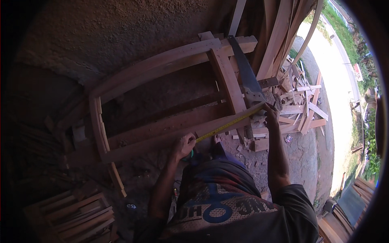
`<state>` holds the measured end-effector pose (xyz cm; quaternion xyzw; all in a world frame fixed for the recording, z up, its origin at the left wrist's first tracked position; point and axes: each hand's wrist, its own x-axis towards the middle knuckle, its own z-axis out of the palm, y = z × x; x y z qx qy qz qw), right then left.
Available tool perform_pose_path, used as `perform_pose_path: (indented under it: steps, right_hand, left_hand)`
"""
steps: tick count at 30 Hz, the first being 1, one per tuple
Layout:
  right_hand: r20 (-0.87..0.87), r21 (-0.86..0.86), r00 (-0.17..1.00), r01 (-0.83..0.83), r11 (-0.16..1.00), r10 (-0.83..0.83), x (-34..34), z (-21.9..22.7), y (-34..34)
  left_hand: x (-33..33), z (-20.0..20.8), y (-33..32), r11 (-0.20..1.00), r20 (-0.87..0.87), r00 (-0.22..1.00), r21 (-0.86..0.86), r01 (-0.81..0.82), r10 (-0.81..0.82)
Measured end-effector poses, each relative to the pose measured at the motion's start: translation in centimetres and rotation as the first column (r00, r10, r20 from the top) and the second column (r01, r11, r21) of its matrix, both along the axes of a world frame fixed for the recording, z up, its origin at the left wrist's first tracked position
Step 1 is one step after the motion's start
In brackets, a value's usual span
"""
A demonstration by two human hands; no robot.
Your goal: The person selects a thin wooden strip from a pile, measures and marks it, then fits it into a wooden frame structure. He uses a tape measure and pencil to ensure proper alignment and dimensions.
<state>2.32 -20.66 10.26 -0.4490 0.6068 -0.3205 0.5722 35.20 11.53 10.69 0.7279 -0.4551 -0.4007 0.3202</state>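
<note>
A wooden frame (227,81) with a curved far rail lies in front of me, propped above the ground. Along its near rail runs a yellow tape measure (225,127), its blade drawn out straight between my hands. My left hand (185,146) is closed around the tape near the middle of that rail, with a bit of green showing below the fingers. At the frame's right corner, my right hand (271,112) pinches the other end of the blade. A handsaw (246,69) rests at the right end of the frame, just beyond my right hand.
Long boards (279,36) lean at the far right beside a rough wall (105,36). Wood offcuts (304,107) are heaped on the ground to the right. Slatted wooden pieces (81,214) lie at lower left, and more planks (360,198) at lower right.
</note>
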Motion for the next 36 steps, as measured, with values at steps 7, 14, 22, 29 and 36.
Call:
perform_pose_path:
  steps: [7,14,22,29,36]
  right_hand:
    - [0.109,0.085,0.993,0.041,0.996,-0.051,1.2,-0.3,0.2]
    - [0.101,0.05,0.994,0.043,0.998,-0.048,0.8,-1.1,-0.1]
    - [0.111,0.058,0.991,0.07,0.996,-0.076,0.6,-1.3,0.2]
    - [0.081,0.081,0.995,0.059,0.995,-0.065,0.3,-1.4,0.2]
    - [0.074,0.098,0.993,0.087,0.991,-0.094,0.5,-1.9,-0.1]
  left_hand:
    - [-0.1,1.6,-0.2,0.994,0.165,0.986,0.111,-0.023,0.005]
    - [-0.2,2.4,-1.2,0.96,0.269,0.963,0.263,-0.102,0.028]
    - [-0.1,2.8,-2.0,0.924,0.323,0.946,0.364,-0.116,-0.008]
    - [0.0,3.4,-2.4,0.91,0.315,0.948,0.405,-0.093,-0.043]
    - [0.1,2.2,-2.3,0.912,0.31,0.95,0.402,-0.087,-0.046]
